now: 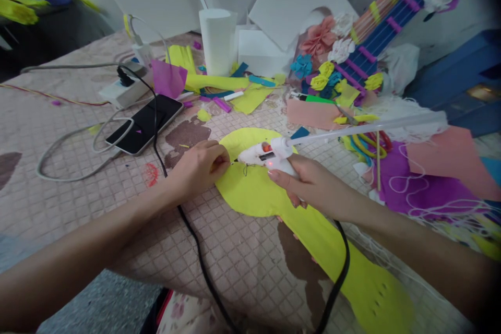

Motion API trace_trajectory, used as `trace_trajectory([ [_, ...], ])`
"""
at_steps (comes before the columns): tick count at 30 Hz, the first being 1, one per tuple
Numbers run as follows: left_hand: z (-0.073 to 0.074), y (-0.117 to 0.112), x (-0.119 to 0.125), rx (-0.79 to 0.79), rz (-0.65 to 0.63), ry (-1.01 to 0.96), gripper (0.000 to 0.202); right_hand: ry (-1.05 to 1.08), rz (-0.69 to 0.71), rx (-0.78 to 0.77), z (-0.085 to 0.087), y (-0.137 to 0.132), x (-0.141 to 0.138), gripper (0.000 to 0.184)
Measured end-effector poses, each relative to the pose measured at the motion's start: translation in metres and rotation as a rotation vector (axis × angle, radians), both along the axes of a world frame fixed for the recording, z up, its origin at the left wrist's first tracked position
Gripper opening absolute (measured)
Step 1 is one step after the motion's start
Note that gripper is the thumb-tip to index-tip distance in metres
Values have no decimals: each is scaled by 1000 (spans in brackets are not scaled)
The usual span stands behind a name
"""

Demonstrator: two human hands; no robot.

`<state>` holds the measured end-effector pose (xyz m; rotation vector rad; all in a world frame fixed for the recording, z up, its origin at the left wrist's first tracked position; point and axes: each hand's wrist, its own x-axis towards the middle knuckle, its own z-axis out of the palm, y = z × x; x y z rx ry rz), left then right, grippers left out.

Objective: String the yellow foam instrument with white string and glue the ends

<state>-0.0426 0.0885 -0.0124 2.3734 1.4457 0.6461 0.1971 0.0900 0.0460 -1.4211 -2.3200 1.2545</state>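
My right hand (pixel 309 185) is wrapped round the grip of a white hot glue gun (pixel 270 155), whose nozzle points left. From its rear sticks out a long translucent glue stick (pixel 364 126). Under the gun lies a bright yellow guitar-shaped cutout (pixel 250 198), its long neck running toward the lower right. My left hand (pixel 201 164) is closed in a pinch at the cutout's left edge, close to the nozzle tip. What its fingertips hold is too small and hidden to name. A thin dark loop of thread or wire shows on the yellow just below the nozzle.
On the left, a phone (pixel 144 124) and a white power strip (pixel 127 86) lie among cables. The gun's black cord (pixel 195 240) crosses the table. A white cup (pixel 217 42) stands at the back. A decorated blue guitar (pixel 366 57), scissors, paper and string crowd the right.
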Motion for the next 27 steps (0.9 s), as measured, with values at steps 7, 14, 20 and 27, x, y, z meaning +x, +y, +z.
trace_trajectory([
  [7, 0, 0, 0, 20, -4, -8, 10, -18, 27, 28, -3, 2, -5, 38],
  [14, -1, 0, 0, 29, -12, -9, 9, -31, 45, 16, 0, 0, -2, 40],
  [20, -1, 1, 0, 12, -16, -11, 11, -35, 30, -9, 6, -3, 0, 37],
  [27, -1, 2, -1, 13, -28, -12, 11, -38, 18, 18, 4, 0, -2, 37],
])
